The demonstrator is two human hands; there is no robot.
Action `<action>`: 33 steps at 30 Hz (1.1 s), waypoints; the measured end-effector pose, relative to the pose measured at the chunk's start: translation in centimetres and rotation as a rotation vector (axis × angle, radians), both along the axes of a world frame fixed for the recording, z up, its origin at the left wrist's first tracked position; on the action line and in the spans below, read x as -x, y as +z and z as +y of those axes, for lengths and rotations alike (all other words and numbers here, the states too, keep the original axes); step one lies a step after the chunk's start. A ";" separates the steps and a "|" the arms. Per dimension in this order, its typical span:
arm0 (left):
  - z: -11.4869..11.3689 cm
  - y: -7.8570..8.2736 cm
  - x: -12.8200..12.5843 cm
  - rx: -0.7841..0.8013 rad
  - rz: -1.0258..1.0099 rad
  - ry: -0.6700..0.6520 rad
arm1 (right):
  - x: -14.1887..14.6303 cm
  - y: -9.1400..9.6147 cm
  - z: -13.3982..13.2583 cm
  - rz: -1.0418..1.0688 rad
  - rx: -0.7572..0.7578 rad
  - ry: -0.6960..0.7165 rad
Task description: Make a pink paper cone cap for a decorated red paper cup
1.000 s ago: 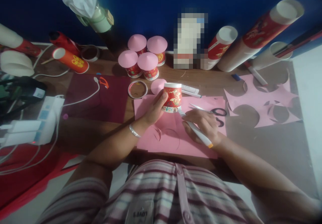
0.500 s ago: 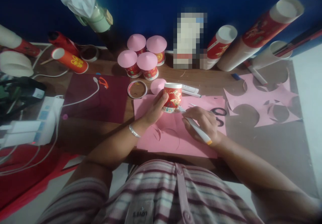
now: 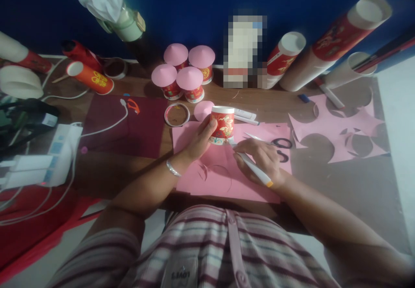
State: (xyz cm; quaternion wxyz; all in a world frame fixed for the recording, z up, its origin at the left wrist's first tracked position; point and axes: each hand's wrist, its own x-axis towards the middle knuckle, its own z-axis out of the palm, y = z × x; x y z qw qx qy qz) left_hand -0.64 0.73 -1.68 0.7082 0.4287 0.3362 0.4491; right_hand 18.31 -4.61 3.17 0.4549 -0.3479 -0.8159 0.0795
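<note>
My left hand (image 3: 201,137) is closed round the side of a red and white paper cup (image 3: 222,123) with a gold pattern, held above the pink paper sheets (image 3: 210,184). Between the fingers of my right hand (image 3: 259,156) is a white marker pen (image 3: 257,170) with an orange end. Its tip touches or nearly touches the cup's patterned lower band. Behind the cup lies a pink paper cone (image 3: 203,111), partly hidden. Scissors (image 3: 282,143) with dark handles rest on the paper past my right hand.
Several red cups with pink cone tops (image 3: 189,79) stand at the back. A tape roll (image 3: 177,114) lies left of the held cup. Pink paper offcuts (image 3: 337,124) spread at right, below tall cup stacks (image 3: 337,42). A power strip (image 3: 61,154) with cables is at left.
The marker's tip has shifted slightly left along the cup's lower band, with my right hand following. My left hand and the cup stay nearly still.
</note>
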 end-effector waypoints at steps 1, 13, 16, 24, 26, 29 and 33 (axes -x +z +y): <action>0.0 0.0 0.0 -0.002 -0.002 0.003 | 0.0 0.0 0.0 0.002 -0.002 0.003; 0.0 0.0 0.1 -0.009 0.023 0.007 | 0.0 0.1 0.1 0.026 -0.028 0.037; 0.0 -0.2 0.1 0.005 -0.013 0.013 | 0.0 0.2 0.0 0.050 -0.058 0.058; 0.2 -0.1 0.1 0.046 -0.002 0.030 | 0.0 -0.1 -0.1 0.014 -0.050 0.083; 0.2 -0.1 0.1 0.058 0.001 0.032 | 0.0 -0.2 -0.1 0.018 -0.045 0.085; 0.4 0.1 -0.1 0.076 -0.013 0.024 | 0.0 -0.2 -0.1 0.028 -0.044 0.099; 0.4 0.4 -0.4 0.091 -0.049 0.018 | -0.2 -0.4 -0.1 0.023 -0.026 0.102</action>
